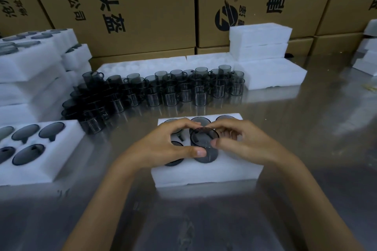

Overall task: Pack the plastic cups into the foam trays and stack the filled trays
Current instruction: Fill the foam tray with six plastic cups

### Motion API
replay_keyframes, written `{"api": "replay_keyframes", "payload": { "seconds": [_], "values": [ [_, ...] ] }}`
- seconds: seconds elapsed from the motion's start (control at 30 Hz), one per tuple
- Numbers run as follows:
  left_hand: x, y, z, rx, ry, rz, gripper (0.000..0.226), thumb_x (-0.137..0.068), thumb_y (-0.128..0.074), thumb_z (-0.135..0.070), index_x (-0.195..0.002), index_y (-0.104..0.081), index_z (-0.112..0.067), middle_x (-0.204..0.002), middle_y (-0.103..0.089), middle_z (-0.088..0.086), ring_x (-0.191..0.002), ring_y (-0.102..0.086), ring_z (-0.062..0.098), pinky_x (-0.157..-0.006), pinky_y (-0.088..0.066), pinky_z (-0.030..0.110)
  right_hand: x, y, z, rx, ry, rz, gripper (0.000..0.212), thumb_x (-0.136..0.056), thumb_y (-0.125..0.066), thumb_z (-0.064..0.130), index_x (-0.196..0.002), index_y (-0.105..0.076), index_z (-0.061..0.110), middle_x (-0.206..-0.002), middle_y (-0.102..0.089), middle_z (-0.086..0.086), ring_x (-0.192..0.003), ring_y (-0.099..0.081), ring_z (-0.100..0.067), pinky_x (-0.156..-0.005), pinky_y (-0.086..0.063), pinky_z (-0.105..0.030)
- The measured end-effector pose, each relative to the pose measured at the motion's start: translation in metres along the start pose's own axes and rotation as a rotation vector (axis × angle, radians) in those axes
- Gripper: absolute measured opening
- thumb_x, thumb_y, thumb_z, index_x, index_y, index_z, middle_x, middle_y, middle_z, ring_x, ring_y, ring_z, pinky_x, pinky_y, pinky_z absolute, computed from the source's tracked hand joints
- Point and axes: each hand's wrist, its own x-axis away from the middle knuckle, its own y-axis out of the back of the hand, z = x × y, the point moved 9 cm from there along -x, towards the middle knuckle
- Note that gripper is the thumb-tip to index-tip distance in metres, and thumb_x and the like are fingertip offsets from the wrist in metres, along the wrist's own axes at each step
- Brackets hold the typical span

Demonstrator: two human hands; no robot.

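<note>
Both hands' grip (205, 147) pinches a cup (204, 142) over the foam tray (206, 175).

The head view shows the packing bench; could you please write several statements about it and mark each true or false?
1. Both hands hold one smoky cup over the foam tray. True.
2. The loose cups stand beyond that tray. True.
3. The boxes behind are metal. False: the cardboard boxes are brown card.
4. The tray on the left holds no cups. False: cups sit in its pockets.
</note>
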Motion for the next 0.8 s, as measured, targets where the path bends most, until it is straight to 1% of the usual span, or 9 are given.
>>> {"api": "replay_keyframes", "payload": {
  "seconds": [0.07,0.17,0.3,0.37,0.43,0.5,0.57,0.7,0.8],
  "values": [
    [0.000,-0.003,0.001,-0.012,0.005,0.014,0.057,-0.064,-0.080,-0.049,-0.118,-0.064,-0.037,-0.128,-0.060,-0.025,-0.120,-0.051,-0.010,-0.101,-0.039,0.013,0.000,0.001,-0.001,-0.034,-0.002,0.009,0.020,-0.086,-0.077,0.022,-0.101,-0.073,0.035,-0.079,-0.055,0.006,-0.070,-0.047,-0.006,-0.065,-0.039,-0.016],
    [-0.001,-0.005,0.004,0.007,0.012,0.039,0.054,-0.064,-0.078,-0.052,-0.115,-0.063,-0.040,-0.126,-0.058,-0.031,-0.116,-0.050,-0.019,-0.093,-0.038,0.002,0.001,0.002,-0.003,-0.010,-0.005,0.017,0.022,-0.084,-0.079,0.022,-0.105,-0.075,0.030,-0.085,-0.057,0.005,-0.075,-0.049,-0.003,-0.069,-0.038,-0.011],
    [-0.003,-0.004,0.009,0.045,0.043,0.038,0.047,-0.077,-0.065,-0.055,-0.121,-0.060,-0.037,-0.130,-0.057,-0.032,-0.122,-0.049,-0.016,-0.104,-0.041,0.019,0.002,0.010,-0.007,0.117,0.003,-0.016,0.033,-0.075,-0.082,0.041,-0.107,-0.073,0.039,-0.111,-0.060,0.018,-0.115,-0.043,0.003,-0.099,-0.032,-0.014],
    [-0.002,-0.006,0.009,0.059,0.047,0.052,0.056,-0.078,-0.064,-0.054,-0.131,-0.052,-0.039,-0.141,-0.050,-0.028,-0.132,-0.042,-0.012,-0.110,-0.038,0.025,0.003,0.018,-0.012,0.168,-0.014,-0.078,0.039,-0.069,-0.079,0.055,-0.105,-0.070,0.043,-0.119,-0.056,0.026,-0.126,-0.035,0.003,-0.111,-0.026,-0.026],
    [-0.002,-0.005,0.013,0.021,0.083,0.053,0.073,-0.074,-0.065,-0.060,-0.141,-0.039,-0.047,-0.153,-0.036,-0.025,-0.143,-0.028,-0.006,-0.117,-0.032,0.032,0.002,0.022,-0.016,0.193,-0.040,-0.153,0.043,-0.070,-0.076,0.058,-0.109,-0.066,0.046,-0.128,-0.049,0.029,-0.130,-0.029,0.004,-0.112,-0.023,-0.028],
    [-0.001,0.001,0.024,-0.089,0.176,0.027,0.092,-0.065,-0.065,-0.072,-0.147,-0.026,-0.055,-0.163,-0.013,-0.021,-0.151,-0.002,0.003,-0.124,-0.013,0.044,0.000,0.022,-0.022,0.185,-0.080,-0.175,0.054,-0.072,-0.077,0.058,-0.122,-0.059,0.050,-0.142,-0.039,0.028,-0.136,-0.020,0.006,-0.111,-0.019,-0.027],
    [0.000,0.005,0.034,-0.136,0.271,0.025,0.110,-0.054,-0.064,-0.079,-0.149,-0.014,-0.057,-0.164,0.007,-0.021,-0.148,0.018,0.004,-0.123,0.001,0.047,-0.001,0.018,-0.029,0.155,-0.132,-0.130,0.072,-0.069,-0.076,0.064,-0.134,-0.047,0.056,-0.155,-0.024,0.027,-0.143,-0.010,0.006,-0.112,-0.016,-0.030],
    [0.000,-0.001,0.041,-0.120,0.335,0.059,0.126,-0.046,-0.068,-0.079,-0.152,-0.005,-0.054,-0.162,0.017,-0.021,-0.146,0.025,0.003,-0.121,0.001,0.043,0.000,0.014,-0.042,0.069,-0.229,-0.057,0.102,-0.055,-0.075,0.072,-0.145,-0.031,0.057,-0.161,-0.007,0.027,-0.148,-0.004,0.003,-0.116,-0.019,-0.033],
    [-0.002,-0.003,0.043,-0.124,0.359,0.069,0.129,-0.044,-0.068,-0.079,-0.152,-0.003,-0.053,-0.162,0.018,-0.020,-0.145,0.026,0.002,-0.121,0.001,0.042,-0.001,0.014,-0.047,0.043,-0.257,-0.069,0.105,-0.055,-0.079,0.069,-0.147,-0.030,0.054,-0.163,-0.010,0.024,-0.150,-0.009,-0.003,-0.121,-0.021,-0.039]
  ]
}}
